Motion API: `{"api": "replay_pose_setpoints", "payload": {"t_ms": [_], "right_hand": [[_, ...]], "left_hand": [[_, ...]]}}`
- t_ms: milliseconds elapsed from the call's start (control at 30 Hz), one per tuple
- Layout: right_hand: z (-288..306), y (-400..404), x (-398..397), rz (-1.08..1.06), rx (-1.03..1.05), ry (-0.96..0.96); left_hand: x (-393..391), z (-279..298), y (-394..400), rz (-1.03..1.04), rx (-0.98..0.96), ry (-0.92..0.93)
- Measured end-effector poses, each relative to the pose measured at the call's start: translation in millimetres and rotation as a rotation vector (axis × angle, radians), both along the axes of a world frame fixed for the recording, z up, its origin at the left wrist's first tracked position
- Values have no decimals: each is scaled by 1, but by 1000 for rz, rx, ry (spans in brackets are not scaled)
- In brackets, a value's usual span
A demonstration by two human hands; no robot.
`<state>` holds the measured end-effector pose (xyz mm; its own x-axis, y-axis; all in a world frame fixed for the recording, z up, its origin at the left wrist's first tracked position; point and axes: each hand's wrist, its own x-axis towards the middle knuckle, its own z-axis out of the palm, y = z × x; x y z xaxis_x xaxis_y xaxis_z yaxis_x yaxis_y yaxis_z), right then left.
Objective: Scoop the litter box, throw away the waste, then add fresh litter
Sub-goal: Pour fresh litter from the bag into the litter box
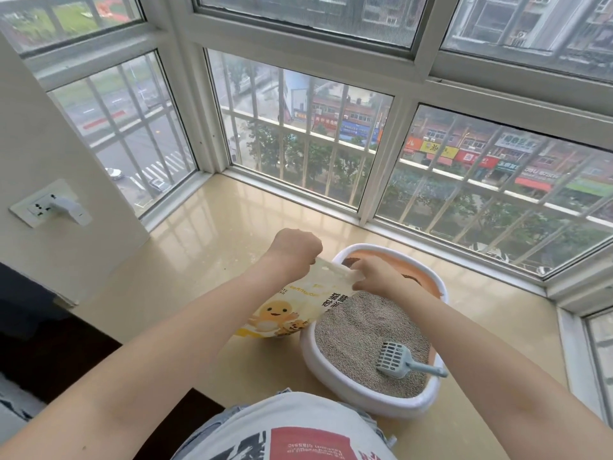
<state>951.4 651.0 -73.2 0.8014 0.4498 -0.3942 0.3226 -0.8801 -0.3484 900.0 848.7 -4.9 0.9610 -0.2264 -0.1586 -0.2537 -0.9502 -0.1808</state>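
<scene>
On the far left wall, a white wall socket (34,207) carries a white plug adapter (71,209). The beige window ledge (205,240) runs rightward beneath the barred windows (298,141), which look down on a street and shopfronts.

Near the ledge's middle, the left hand (293,249) curls into a fist around the top left corner of a yellow cat litter bag (295,308), printed with a cartoon duck and a small tiger. The bag stands just beside the litter box, leaning against its left rim. The right hand (373,273) pinches the bag's top edge at its right corner, fingers bent over the seam, above the box's far half.

The white litter box (335,370), peach-coloured inside, sits on the ledge right of centre and holds grey litter (361,323), with dark smears on the far inner wall. A pale blue slotted scoop (398,360) lies on the litter at the near right, its handle resting across the rim.
</scene>
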Motion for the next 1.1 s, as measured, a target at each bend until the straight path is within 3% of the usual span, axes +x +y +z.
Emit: {"api": "replay_pose_setpoints", "payload": {"t_ms": [133,500,900,1000,1100], "right_hand": [[0,5,-2,-63,49,-93],[43,96,-13,182,108,-299],[86,135,-12,105,91,-417],[80,145,-19,64,83,-395],[59,152,-28,-15,27,-265]], "left_hand": [[-4,-1,22,40,-51,-42],[-31,-10,151,289,-389,-196],[-13,-3,212,222,-581,-243],[-5,-10,224,231,-607,-194],[-6,-32,217,197,-560,-27]]}}
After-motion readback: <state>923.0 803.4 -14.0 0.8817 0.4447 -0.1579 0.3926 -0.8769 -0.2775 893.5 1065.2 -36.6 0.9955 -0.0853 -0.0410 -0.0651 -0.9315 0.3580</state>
